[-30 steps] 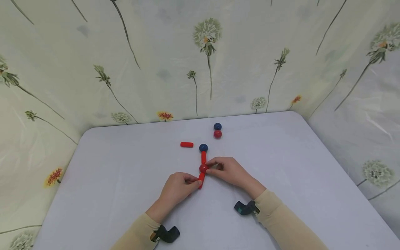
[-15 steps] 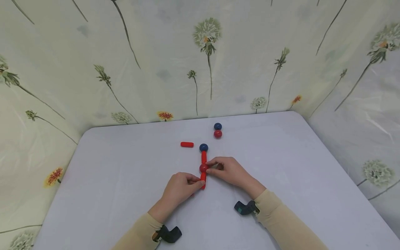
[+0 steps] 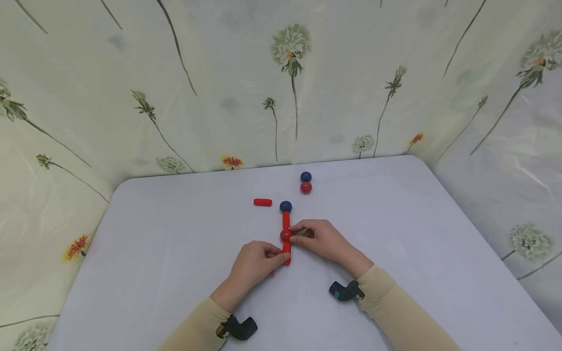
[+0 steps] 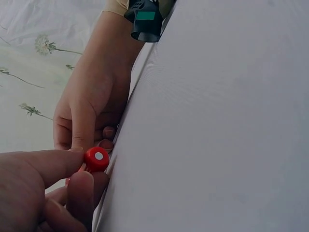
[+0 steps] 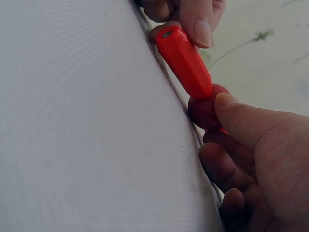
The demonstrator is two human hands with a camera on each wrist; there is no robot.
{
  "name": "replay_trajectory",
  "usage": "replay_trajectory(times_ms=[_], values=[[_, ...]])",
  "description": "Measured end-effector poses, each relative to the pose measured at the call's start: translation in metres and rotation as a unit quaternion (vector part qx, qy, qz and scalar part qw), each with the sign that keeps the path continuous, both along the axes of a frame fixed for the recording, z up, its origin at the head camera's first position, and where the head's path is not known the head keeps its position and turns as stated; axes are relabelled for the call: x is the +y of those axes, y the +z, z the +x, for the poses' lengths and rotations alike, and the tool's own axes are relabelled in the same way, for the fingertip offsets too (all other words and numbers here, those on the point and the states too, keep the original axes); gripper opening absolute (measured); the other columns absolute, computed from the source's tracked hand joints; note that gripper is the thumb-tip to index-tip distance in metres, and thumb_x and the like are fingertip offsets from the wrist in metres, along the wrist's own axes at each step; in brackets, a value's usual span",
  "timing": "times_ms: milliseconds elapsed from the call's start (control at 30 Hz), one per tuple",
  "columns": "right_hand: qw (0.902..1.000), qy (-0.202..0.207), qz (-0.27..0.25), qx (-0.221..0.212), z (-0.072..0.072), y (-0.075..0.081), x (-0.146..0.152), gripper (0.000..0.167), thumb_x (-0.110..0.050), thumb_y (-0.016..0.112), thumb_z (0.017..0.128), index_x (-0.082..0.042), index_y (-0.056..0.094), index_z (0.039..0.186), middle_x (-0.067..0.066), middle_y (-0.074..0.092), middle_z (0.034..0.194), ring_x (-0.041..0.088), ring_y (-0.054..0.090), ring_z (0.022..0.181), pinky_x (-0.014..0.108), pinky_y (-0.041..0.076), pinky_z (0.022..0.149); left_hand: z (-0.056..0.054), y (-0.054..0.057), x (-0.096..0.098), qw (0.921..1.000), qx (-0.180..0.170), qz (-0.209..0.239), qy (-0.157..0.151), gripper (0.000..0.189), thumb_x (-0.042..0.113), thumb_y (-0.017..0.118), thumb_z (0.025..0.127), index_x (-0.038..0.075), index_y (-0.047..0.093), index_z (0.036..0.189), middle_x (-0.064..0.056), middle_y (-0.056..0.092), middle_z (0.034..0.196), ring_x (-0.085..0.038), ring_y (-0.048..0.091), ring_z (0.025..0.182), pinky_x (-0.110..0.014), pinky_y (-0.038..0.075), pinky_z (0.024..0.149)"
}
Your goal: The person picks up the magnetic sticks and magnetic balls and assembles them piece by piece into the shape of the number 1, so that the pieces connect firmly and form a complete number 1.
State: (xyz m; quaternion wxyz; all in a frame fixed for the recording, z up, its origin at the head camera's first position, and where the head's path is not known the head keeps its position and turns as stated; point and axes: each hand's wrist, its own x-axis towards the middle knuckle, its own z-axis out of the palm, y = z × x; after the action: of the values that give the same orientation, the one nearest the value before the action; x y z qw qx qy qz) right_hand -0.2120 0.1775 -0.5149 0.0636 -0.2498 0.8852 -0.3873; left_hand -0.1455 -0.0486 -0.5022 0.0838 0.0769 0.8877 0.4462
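Observation:
In the head view a straight chain lies on the table: a blue ball at the far end, a red rod, a red ball, and a nearer red rod. My left hand pinches the nearer rod between thumb and fingers. In the left wrist view that rod's free end shows a pale round disc, like a magnet. My right hand pinches the red ball from the right. The right wrist view shows the nearer rod meeting the ball.
Beyond the chain, a loose blue ball and red ball lie together. Another red rod lies left of the chain. A bit of red shows below my left hand. Flowered cloth surrounds the white table.
My left hand has moved slightly right, swinging the nearer red rod from a slant into line with the chain. My right hand has stayed on the red ball.

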Motion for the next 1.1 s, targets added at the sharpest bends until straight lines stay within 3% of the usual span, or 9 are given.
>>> replay_trajectory(times_ms=[1100], values=[[0.9999, -0.007, 0.010, -0.002, -0.0006, -0.0001, -0.0001, 0.030, -0.042, 0.073, 0.089, -0.037, 0.070, 0.119, -0.023, 0.065, 0.105, 0.008, 0.061, 0.076, 0.027, 0.053, 0.068, -0.0023, -0.0011, 0.0050, 0.9999, -0.001, -0.003, 0.010, 0.023, 0.042, 0.076, 0.085, 0.019, 0.078, 0.090, 0.009, 0.062, 0.057, -0.011, 0.058, 0.047, -0.029, 0.042, 0.050]])
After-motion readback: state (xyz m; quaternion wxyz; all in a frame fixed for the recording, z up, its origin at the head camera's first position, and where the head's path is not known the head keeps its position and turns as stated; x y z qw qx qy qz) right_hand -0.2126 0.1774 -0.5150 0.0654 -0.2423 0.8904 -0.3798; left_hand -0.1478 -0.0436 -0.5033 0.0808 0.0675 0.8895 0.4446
